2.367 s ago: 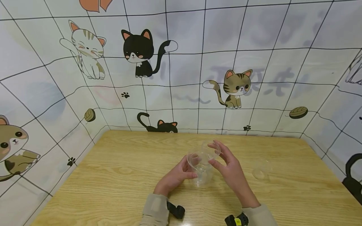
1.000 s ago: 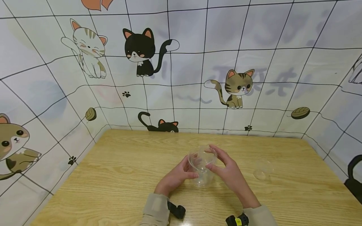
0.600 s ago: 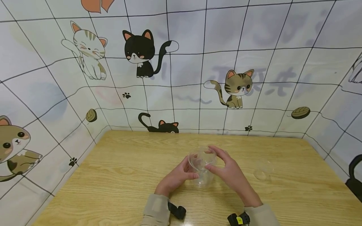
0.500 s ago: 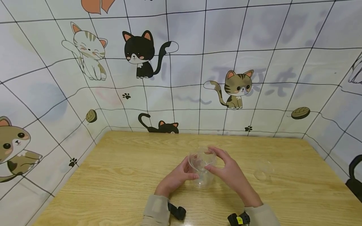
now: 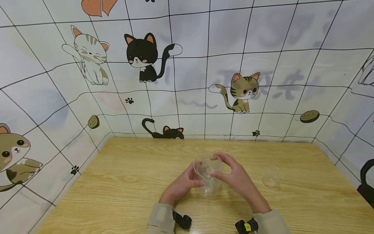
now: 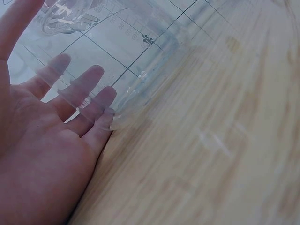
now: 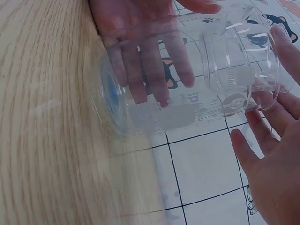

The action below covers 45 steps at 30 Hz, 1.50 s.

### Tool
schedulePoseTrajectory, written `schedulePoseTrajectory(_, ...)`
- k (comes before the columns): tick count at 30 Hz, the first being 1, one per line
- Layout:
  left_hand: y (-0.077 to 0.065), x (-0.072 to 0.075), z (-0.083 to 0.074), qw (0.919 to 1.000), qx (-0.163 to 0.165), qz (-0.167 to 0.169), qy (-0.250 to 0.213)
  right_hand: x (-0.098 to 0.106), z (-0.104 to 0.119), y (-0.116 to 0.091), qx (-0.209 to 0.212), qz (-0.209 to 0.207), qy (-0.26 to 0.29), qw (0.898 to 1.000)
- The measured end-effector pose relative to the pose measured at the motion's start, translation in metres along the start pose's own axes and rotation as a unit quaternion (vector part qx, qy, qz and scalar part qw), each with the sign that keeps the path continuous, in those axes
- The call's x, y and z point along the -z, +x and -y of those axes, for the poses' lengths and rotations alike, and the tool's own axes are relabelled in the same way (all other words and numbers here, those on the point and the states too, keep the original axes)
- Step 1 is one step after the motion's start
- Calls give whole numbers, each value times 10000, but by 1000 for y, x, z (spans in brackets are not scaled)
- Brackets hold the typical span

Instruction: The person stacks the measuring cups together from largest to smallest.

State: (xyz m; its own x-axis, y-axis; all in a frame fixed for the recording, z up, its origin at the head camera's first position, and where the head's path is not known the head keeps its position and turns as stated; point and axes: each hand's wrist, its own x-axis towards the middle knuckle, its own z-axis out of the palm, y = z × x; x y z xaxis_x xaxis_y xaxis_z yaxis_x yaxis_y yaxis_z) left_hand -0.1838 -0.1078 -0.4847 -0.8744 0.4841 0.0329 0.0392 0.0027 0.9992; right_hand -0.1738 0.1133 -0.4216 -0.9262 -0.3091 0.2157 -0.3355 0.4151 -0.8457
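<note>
A large clear beaker (image 5: 208, 188) with printed markings stands upright on the table. My left hand (image 5: 181, 183) holds it from the left, thumb in front and fingers along the far side, as the left wrist view shows through the clear wall (image 6: 126, 61). My right hand (image 5: 236, 175) pinches a smaller clear beaker (image 7: 229, 70) by its upper part, thumb and fingertips close to the rim. This smaller beaker sits partly inside the mouth of the large one. Rims overlap in the head view, so their edges are hard to separate.
Another clear, round-bottomed-looking vessel (image 5: 271, 178) rests on the wooden table (image 5: 131, 182) to the right of my right hand. A white cat-print sheet (image 5: 193, 71) forms the wall behind the table and at both sides.
My right hand has brought the smaller beaker left and slightly down, from the large beaker's right rim into its mouth. The left hand has kept its hold. Over the last half second little moved.
</note>
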Motion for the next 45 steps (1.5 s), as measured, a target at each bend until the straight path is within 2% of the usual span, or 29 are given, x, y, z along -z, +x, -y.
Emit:
schedulePoseTrajectory(16,0,1,0,10000,-18,44,-29,-3,-9,0,219,93,227,9995)
schedulePoseTrajectory(22,1,1,0,9999,-82,107,-89,-3,-9,0,508,110,278,9983)
schedulePoseTrajectory(27,0,1,-1,10000,-53,76,-4,-3,-11,1,532,151,316,9980)
schedulePoseTrajectory(35,-1,0,-1,10000,-60,61,-8,-4,-13,1,521,183,170,9983)
schedulePoseTrajectory(45,-1,0,-1,9999,73,-45,102,-5,-9,1,762,201,6,9969)
